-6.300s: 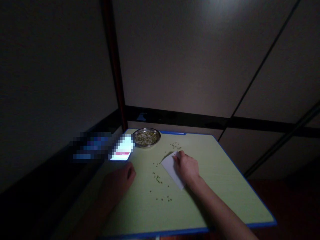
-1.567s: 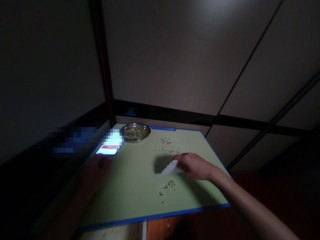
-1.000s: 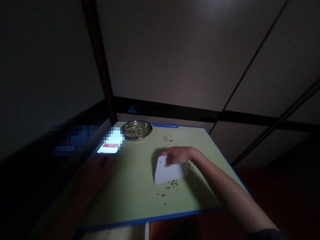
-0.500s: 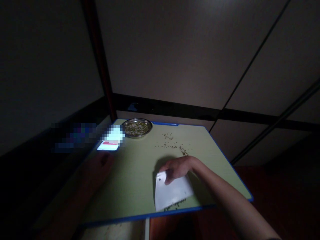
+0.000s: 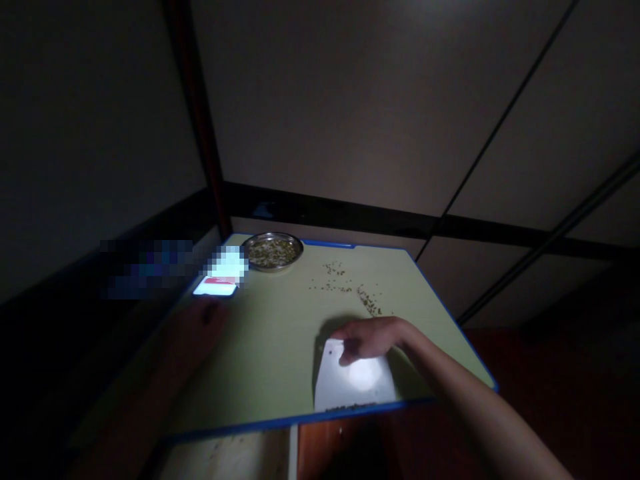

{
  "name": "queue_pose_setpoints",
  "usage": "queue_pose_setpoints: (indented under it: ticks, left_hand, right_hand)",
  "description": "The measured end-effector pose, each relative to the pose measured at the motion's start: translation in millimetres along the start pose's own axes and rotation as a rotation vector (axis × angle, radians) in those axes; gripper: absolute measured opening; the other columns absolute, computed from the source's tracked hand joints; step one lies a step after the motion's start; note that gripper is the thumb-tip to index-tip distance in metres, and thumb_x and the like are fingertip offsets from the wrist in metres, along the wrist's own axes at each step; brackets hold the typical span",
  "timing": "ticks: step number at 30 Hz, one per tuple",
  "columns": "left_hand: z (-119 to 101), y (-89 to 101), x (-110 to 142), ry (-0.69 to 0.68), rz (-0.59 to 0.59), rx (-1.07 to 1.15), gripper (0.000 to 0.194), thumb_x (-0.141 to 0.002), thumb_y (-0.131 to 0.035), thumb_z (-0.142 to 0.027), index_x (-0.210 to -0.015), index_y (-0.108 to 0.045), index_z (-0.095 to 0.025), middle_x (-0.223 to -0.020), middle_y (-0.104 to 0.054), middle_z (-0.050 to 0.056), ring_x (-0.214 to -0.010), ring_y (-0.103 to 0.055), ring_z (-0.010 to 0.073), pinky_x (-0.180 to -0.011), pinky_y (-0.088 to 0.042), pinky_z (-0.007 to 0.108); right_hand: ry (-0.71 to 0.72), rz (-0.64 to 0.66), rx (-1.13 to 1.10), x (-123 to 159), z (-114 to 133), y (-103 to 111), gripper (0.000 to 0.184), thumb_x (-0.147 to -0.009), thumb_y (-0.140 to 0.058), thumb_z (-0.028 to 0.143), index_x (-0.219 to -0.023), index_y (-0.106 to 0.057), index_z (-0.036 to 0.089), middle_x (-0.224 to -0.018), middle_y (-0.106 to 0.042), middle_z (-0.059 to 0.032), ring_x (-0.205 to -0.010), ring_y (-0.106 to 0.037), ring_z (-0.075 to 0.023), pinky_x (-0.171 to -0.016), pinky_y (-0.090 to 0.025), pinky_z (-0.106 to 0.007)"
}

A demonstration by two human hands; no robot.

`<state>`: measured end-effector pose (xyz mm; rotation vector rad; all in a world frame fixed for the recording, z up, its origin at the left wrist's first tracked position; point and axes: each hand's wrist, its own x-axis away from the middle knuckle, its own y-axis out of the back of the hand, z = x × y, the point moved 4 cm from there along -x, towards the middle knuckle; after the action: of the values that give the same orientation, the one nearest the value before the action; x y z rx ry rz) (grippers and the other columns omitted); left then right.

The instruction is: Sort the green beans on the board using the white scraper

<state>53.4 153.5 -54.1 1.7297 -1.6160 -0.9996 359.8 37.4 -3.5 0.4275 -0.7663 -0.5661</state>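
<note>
My right hand [image 5: 370, 337] had it, thumb and fingers pinched on the white scraper [image 5: 333, 383], whose wide edge sat at six o'clock, right by the blue rim [image 5: 240, 428] of the pale-green table [image 5: 260, 353]! A dark row of beans [image 5: 350, 406] lined that edge. From the scraper, scattered beans [image 5: 369, 303] lay around twelve o'clock; at eleven, a filled metal dish [image 5: 273, 269]; at ten, a lit phone [image 5: 216, 287], my left hand [image 5: 205, 323] just below, curled in shadow, holding what I couldn't tell.

Pale green blue-edged table [image 5: 260, 347]: metal dish [image 5: 270, 269] at far left, lit screen [image 5: 220, 273] beside it, scattered grains [image 5: 369, 303].
</note>
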Motion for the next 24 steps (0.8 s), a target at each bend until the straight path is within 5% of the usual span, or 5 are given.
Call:
queue_pose_setpoints:
  ticks: [9,17,20,24]
  left_hand:
    - [1,-2.5,-1,-0.022,0.038,-0.034,0.038,-0.091,-0.039,-0.044,-0.105,-0.063,-0.018,-0.096,-0.070,0.008,-0.083,-0.064,0.0200,-0.070,-0.043,0.028]
    - [-7,2.7,2,-0.033,0.034,-0.064,0.039,-0.091,-0.040,-0.042,-0.105,-0.065,-0.016,-0.095,-0.072,0.009,-0.082,-0.063,0.0203,-0.069,-0.042,0.028]
    - [-5,0.0,1,-0.032,0.046,-0.045,0.038,-0.090,-0.041,-0.041,-0.104,-0.065,-0.015,-0.096,-0.071,0.010,-0.083,-0.064,0.0206,-0.070,-0.043,0.028]
    - [0,-3.9,0,-0.021,0.059,-0.021,0.038,-0.090,-0.040,-0.042,-0.104,-0.063,-0.016,-0.092,-0.070,0.008,-0.081,-0.065,0.0212,-0.069,-0.044,0.028]
  right_hand:
    - [-0.007,-0.083,0.025,27,10,-6,0.011,-0.086,-0.060,0.019,-0.097,-0.061,0.015,-0.083,-0.060,-0.0011,-0.074,-0.052,-0.0126,-0.063,-0.041,-0.024]
    - [-0.101,-0.426,0.159,71,33,-12,0.020,-0.087,-0.057,0.029,-0.104,-0.062,0.019,-0.087,-0.067,-0.0062,-0.077,-0.059,-0.0185,-0.067,-0.043,-0.029]
    - [-0.203,-0.737,0.138,100,5,12,0.028,-0.087,-0.057,0.033,-0.110,-0.061,0.018,-0.094,-0.069,-0.0090,-0.081,-0.061,-0.0206,-0.071,-0.046,-0.030]
    - [-0.369,-1.137,-0.019,138,-73,43,0.042,-0.086,-0.054,0.034,-0.123,-0.055,0.014,-0.098,-0.070,-0.0115,-0.080,-0.064,-0.0216,-0.068,-0.048,-0.029]
